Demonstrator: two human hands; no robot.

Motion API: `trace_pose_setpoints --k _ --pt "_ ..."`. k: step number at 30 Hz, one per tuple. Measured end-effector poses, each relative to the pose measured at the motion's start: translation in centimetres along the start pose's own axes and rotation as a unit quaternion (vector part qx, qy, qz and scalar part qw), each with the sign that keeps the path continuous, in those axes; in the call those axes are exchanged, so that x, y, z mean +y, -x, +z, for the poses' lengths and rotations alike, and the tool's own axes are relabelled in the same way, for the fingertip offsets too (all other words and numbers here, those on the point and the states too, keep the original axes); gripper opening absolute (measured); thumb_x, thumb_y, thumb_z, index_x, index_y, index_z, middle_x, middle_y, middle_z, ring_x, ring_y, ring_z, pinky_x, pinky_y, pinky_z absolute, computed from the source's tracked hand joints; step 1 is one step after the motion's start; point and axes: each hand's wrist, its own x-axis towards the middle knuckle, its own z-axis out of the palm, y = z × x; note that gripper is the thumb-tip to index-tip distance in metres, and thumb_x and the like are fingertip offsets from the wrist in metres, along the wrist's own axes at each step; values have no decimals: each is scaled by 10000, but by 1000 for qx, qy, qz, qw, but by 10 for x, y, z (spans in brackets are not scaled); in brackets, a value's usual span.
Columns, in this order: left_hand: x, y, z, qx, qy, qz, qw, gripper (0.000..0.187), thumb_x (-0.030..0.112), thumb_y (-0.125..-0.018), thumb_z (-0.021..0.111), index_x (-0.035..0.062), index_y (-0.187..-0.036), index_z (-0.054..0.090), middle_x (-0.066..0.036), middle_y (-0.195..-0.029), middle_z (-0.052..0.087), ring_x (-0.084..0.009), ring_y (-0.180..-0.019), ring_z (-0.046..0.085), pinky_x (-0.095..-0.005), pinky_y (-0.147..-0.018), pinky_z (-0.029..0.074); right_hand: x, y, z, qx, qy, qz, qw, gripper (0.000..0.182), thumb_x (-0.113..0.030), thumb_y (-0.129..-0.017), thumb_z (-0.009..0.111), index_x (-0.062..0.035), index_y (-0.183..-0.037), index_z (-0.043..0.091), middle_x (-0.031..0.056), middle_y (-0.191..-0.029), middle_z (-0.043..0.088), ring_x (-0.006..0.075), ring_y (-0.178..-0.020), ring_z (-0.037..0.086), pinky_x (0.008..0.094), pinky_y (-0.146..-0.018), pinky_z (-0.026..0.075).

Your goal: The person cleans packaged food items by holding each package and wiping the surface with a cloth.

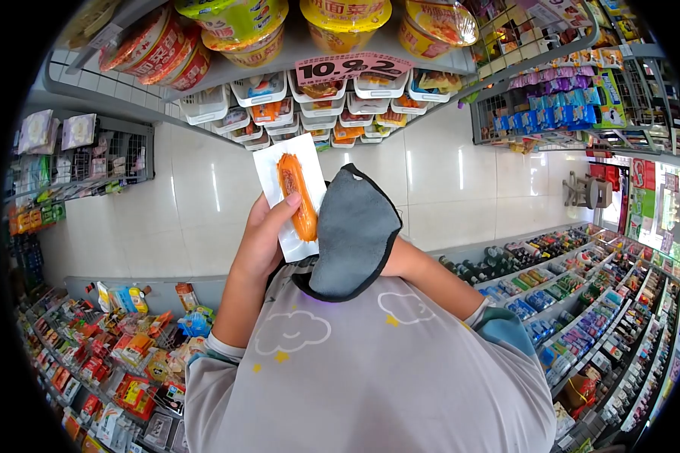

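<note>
My left hand (268, 230) is closed on a packaged sausage (298, 198), with the thumb pressed on its front. The flat white pack shows an orange-brown sausage through the front and is held upright, slightly tilted. To its right is a grey cloth piece (355, 230) with black edging, overlapping the pack's lower right edge. My right hand is hidden behind this cloth; only the wrist and forearm (423, 272) show, so its fingers and anything in them cannot be made out.
Ahead stands a wire shelf with instant noodle bowls (345, 26), a price sign (353, 68) and white bins (261, 89) of packaged food. Snack racks (559, 106) stand right, bottle shelves (582, 309) lower right, packaged goods (132, 347) lower left. A stool (588, 190) is near the doorway.
</note>
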Motion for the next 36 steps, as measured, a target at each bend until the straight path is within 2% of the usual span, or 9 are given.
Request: trace_pose_setpoints --k 3,5,11,14,17,21,24,30,36 --pt "0 2 -4 9 -21 0 1000 454 193 -965 608 -14 -1341 458 -103 -1211 609 -181 -1090 614 -337 -929 501 -2 1 2 5 -15 16 1000 425 -253 -898 661 -69 -1271 574 128 -1285 577 287 -1208 529 389 -1053 385" --pt "-1 3 -7 3 -40 -8 999 464 176 -951 626 -5 -1347 462 -90 -1229 601 -167 -1099 603 -323 -936 489 0 2 1 -26 -30 60 997 416 -257 -907 648 -69 -1271 573 129 -1284 578 281 -1212 528 387 -1049 387" --pt "-9 5 -9 -42 -90 30 995 496 149 -942 630 -5 -1378 449 -58 -1271 584 -135 -1144 564 -299 -974 446 1 0 1 2 7 5 1000 406 -255 -917 635 -70 -1273 572 128 -1282 580 278 -1211 531 383 -1046 390" --pt "-8 7 -7 -52 -116 22 992 523 153 -939 638 -5 -1394 436 -56 -1297 569 -136 -1181 541 -306 -1006 424 -4 -6 -1 -6 41 6 999 399 -244 -919 632 -71 -1274 570 125 -1284 580 274 -1206 535 381 -1042 395" --pt "-13 7 -10 -73 -112 9 991 550 161 -937 641 -4 -1413 418 -56 -1319 553 -143 -1210 521 -315 -1029 404 6 -4 5 29 -13 11 999 381 -227 -916 632 -67 -1257 573 125 -1268 587 276 -1185 546 375 -1026 407" --pt "-12 8 -5 -60 -119 11 991 577 162 -926 615 1 -1431 387 -87 -1322 548 -172 -1210 528 -340 -1039 391 9 -4 5 9 -22 18 1000 379 -219 -906 641 -61 -1244 574 130 -1251 592 275 -1168 555 372 -1015 416" --pt "-11 6 -8 -62 -108 12 992 573 159 -935 623 -5 -1434 394 -69 -1334 541 -154 -1228 507 -321 -1043 388 2 -4 3 8 -21 34 999 380 -220 -900 649 -56 -1235 577 135 -1238 595 274 -1160 560 372 -1012 418" --pt "-9 4 -6 -36 -100 14 994 556 187 -934 600 -9 -1417 409 -83 -1304 558 -160 -1197 527 -314 -1027 395 10 -3 6 25 -4 6 1000 397 -227 -886 668 -51 -1230 577 143 -1238 593 282 -1168 553 381 -1028 405" --pt "-13 1 -9 -23 -85 5 996 510 219 -944 585 -13 -1379 451 -77 -1257 581 -160 -1165 542 -308 -1006 404 4 -2 3 3 -15 41 999 406 -235 -894 665 -56 -1248 579 142 -1263 585 285 -1193 543 386 -1043 392"
